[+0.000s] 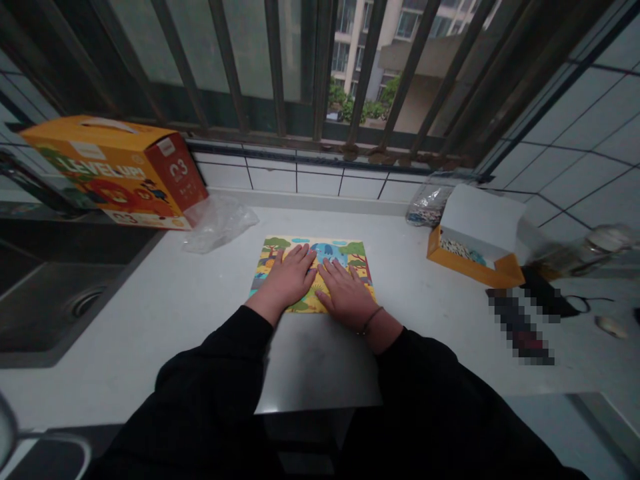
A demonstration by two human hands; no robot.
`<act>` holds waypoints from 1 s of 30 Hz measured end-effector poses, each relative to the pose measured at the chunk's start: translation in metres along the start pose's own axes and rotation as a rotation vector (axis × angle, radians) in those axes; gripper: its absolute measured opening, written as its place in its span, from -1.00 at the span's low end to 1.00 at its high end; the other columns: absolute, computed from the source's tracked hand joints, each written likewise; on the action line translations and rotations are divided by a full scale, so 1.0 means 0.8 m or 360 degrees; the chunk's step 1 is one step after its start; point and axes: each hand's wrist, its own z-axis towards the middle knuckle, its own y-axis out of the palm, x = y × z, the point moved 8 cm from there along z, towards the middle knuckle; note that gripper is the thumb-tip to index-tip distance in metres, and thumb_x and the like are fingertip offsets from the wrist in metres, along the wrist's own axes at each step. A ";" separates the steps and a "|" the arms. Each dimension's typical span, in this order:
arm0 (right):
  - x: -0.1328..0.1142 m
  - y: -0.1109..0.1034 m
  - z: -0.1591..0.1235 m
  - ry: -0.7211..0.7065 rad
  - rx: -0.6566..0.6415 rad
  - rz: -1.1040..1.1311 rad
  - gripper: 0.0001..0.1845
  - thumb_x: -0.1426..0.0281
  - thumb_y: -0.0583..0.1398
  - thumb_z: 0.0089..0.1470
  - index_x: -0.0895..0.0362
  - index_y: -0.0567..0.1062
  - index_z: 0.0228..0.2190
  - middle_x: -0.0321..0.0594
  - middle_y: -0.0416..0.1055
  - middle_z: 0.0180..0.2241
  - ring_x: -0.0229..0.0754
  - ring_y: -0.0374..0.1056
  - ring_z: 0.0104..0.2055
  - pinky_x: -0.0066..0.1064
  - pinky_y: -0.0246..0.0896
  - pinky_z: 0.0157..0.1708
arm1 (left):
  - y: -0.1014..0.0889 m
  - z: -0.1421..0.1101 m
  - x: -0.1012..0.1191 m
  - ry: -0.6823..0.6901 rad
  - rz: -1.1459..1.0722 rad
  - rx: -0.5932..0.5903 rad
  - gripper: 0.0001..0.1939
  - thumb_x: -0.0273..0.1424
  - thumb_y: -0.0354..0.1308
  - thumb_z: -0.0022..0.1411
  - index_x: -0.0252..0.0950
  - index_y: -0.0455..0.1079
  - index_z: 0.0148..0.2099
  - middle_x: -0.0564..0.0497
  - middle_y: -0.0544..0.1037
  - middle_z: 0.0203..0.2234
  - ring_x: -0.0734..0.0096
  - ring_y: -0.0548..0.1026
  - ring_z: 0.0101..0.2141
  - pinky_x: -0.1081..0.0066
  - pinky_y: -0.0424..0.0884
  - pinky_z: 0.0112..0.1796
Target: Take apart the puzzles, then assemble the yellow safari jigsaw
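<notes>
A colourful jigsaw puzzle (330, 252) with trees and a blue elephant lies flat on the white countertop. My left hand (293, 275) rests palm down on its left half, fingers stretched out. On the right half lies my right hand (345, 290), flat with the fingers a little apart and a thin dark bracelet at the wrist. Both hands cover much of the picture's middle. Neither one grasps anything.
An orange "LEVEL UP!" box (120, 173) stands at the back left by the sink (55, 313), with a clear plastic bag (220, 223) beside it. Right: an open orange-and-white box (473, 260) with small pieces, another plastic bag (427, 200), and a glass jar (605, 243).
</notes>
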 end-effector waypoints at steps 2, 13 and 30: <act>0.012 -0.006 0.012 0.0007 -0.0017 -0.0009 -0.21 0.04 0.01 0.56 0.13 0.14 0.60 0.00 -0.09 0.66 0.19 -0.18 0.71 0.34 -0.28 0.61 | -0.009 0.006 -0.004 -0.0027 -0.0001 0.0072 -0.47 -0.26 -0.09 0.66 -0.28 0.38 0.50 -0.31 0.34 0.53 -0.06 0.26 0.53 -0.27 0.02 0.51; 0.028 -0.012 0.080 0.0045 0.0054 -0.0015 -0.23 0.01 -0.01 0.56 0.05 0.15 0.60 -0.11 -0.06 0.66 0.11 -0.16 0.71 0.25 -0.33 0.64 | -0.009 0.007 -0.028 -0.0236 0.0057 0.0123 -0.48 -0.23 -0.01 0.63 -0.31 0.39 0.47 -0.39 0.34 0.52 -0.21 0.32 0.49 -0.26 0.21 0.43; 0.000 0.004 0.156 0.0041 0.0042 -0.0004 -0.22 0.00 -0.05 0.56 0.08 0.13 0.60 -0.06 -0.09 0.67 0.20 -0.18 0.71 0.31 -0.35 0.63 | -0.109 -0.051 -0.228 -0.1122 -0.0217 0.0934 -0.51 -0.40 0.18 0.51 -0.45 0.44 0.39 -0.40 0.06 0.60 -0.70 -0.08 0.52 -0.69 -0.16 0.34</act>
